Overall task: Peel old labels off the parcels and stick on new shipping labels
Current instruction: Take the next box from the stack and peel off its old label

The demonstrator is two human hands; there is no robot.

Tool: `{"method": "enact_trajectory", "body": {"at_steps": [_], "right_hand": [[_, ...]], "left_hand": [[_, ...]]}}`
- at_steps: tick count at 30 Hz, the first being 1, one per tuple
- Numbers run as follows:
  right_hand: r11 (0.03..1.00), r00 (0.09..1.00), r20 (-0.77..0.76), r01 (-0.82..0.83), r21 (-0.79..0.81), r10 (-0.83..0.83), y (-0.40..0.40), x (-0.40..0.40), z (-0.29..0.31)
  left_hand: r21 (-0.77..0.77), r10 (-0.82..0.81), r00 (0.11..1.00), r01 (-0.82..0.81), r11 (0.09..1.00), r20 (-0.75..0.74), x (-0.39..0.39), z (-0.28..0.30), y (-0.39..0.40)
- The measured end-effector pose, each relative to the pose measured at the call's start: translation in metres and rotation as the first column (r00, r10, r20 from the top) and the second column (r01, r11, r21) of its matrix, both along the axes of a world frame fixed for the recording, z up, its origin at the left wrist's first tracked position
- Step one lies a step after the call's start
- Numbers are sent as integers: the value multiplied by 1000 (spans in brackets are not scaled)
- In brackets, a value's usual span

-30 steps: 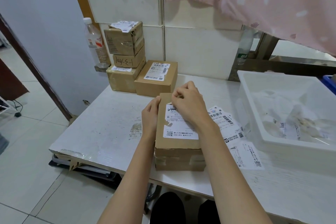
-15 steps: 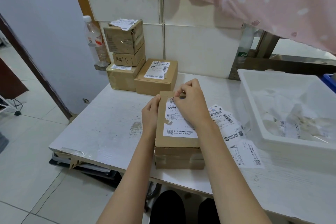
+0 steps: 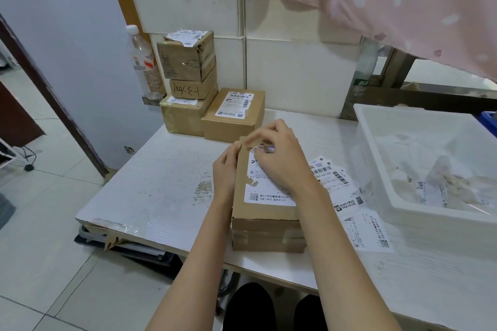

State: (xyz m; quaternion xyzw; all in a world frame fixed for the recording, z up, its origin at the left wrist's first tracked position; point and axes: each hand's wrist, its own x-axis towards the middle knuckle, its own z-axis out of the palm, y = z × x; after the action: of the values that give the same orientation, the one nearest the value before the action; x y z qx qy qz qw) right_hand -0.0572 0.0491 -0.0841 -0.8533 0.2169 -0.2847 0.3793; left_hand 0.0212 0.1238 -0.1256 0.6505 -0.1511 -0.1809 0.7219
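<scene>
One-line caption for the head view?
Right hand picks at the old label on a cardboard parcel; left hand steadies it.

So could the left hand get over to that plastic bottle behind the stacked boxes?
Probably not easily. The left hand rests against the parcel, and the plastic bottle stands at the wall behind the stacked boxes, which partly block a straight path; reaching round their left side looks open.
</scene>
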Motion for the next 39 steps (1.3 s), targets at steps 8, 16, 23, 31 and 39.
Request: {"method": "enact_trajectory", "body": {"at_steps": [8, 16, 23, 31, 39], "right_hand": [[988, 992, 52, 109, 110, -116, -4, 2, 0], [971, 986, 167, -38, 237, -2, 0, -2, 3], [996, 998, -58, 0, -88, -5, 3, 0, 2], [987, 991, 119, 34, 159, -54, 1, -2, 3], [953, 986, 86, 162, -255, -144, 24, -8, 8]], "left_hand": [[32, 1, 998, -3, 999, 61, 3, -3, -1], [53, -20, 994, 14, 999, 109, 3, -2, 0], [4, 1, 1000, -1, 1000, 8, 3, -4, -1], [-6, -2, 1000, 2, 1000, 3, 3, -2, -1], [-21, -20, 992, 18, 1000, -123, 3, -3, -2]]}}
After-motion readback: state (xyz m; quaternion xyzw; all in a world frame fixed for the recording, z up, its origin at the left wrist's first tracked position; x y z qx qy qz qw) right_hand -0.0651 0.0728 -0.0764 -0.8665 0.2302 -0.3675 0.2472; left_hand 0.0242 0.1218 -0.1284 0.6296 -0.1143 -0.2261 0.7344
